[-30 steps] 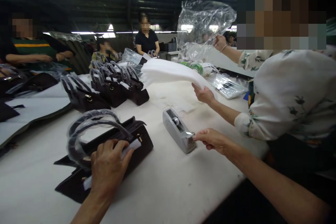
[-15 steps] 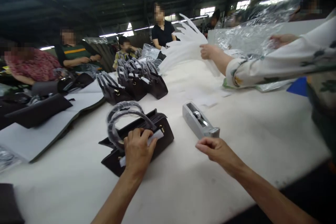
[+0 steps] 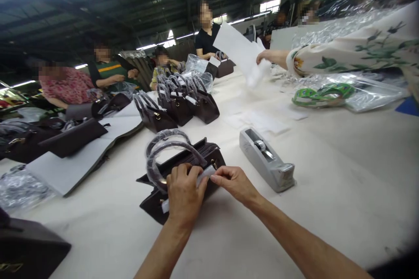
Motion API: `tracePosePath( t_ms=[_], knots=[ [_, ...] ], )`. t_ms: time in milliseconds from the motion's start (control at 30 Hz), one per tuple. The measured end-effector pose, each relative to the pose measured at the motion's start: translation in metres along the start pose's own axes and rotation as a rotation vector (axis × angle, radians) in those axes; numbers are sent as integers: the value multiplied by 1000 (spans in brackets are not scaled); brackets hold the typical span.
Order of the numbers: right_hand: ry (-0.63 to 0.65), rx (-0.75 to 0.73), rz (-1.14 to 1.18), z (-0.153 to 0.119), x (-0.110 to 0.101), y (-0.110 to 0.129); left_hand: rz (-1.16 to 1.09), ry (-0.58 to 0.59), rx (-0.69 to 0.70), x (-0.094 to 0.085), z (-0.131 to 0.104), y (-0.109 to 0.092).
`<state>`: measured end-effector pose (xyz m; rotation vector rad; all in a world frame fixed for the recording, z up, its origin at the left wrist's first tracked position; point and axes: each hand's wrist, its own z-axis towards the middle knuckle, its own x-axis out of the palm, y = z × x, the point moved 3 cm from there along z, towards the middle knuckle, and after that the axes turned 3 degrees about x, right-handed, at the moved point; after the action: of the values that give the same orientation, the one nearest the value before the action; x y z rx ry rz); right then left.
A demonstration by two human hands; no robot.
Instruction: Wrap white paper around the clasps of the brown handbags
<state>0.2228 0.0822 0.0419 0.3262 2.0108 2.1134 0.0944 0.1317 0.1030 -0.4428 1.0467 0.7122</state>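
A dark brown handbag (image 3: 193, 161) lies on its side on the white table (image 3: 327, 174), its handles (image 3: 163, 150) wrapped in clear plastic. My left hand (image 3: 183, 194) presses flat on the bag's front, over a white paper strip (image 3: 203, 175). My right hand (image 3: 233, 182) pinches the right end of that strip against the bag; whether a piece of tape is between its fingers I cannot tell. A grey tape dispenser (image 3: 266, 159) stands just right of the bag.
Several upright brown handbags (image 3: 178, 107) stand in a row farther back. A co-worker's sleeve (image 3: 353, 50) reaches in from the right, holding white paper (image 3: 237, 50). Plastic bags (image 3: 356, 89) lie at right. Other people sit along the left. A dark bag (image 3: 26, 248) sits at the near left corner.
My right hand left the tape dispenser and moved left to the strip on the bag. My left hand stayed on the bag. The co-worker lifted the white paper higher and farther back.
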Motion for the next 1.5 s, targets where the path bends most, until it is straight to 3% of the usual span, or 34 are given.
tracePosePath(
  t_ms=[300, 500, 733, 933, 1167, 1400, 1500],
  knots=[
    [-190, 107, -59, 10, 5, -16, 25, -1, 41, 1, 2, 1],
    [-131, 27, 115, 10, 4, -19, 10, 11, 23, -3, 6, -1],
    [-222, -59, 195, 8, 9, -26, -18, 156, -70, -3, 17, 1],
    [-332, -116, 218, 7, 14, -28, -16, 200, -83, -2, 22, 2],
    [-372, 12, 391, 6, 32, -35, -115, 306, -116, -5, 28, 1],
    [-330, 112, 728, -6, 42, -32, -72, 238, -124, -2, 25, 0],
    [-301, 160, 913, -5, 48, -34, -32, 121, -71, -2, 19, -3]
  ],
)
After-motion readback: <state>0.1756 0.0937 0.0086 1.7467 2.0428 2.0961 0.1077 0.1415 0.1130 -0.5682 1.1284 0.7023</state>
